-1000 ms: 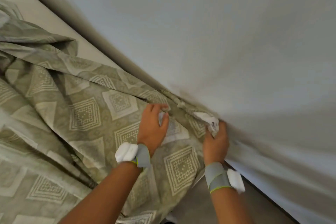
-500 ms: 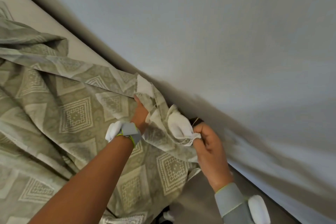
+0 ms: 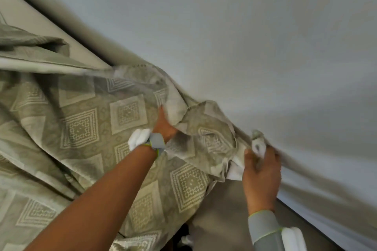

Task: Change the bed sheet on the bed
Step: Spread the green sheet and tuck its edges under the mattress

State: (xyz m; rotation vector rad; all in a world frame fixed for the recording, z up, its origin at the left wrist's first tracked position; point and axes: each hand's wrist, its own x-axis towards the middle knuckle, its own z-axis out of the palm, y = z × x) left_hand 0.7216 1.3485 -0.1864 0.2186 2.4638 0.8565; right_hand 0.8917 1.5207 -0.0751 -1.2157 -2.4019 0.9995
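Green patterned cloth, one bed sheet (image 3: 85, 128), lies bunched on the bed beside the wall (image 3: 244, 26). Two hands: the right hand (image 3: 262, 171) pinches its corner; the left hand (image 3: 164, 126) grips a fold. Its gathered edge runs along the wall.

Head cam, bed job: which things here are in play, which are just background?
In play:
patterned sheet
left hand, gripping a fold
right hand, pinching the sheet's edge
bare mattress

Background:
wall
wrist bands
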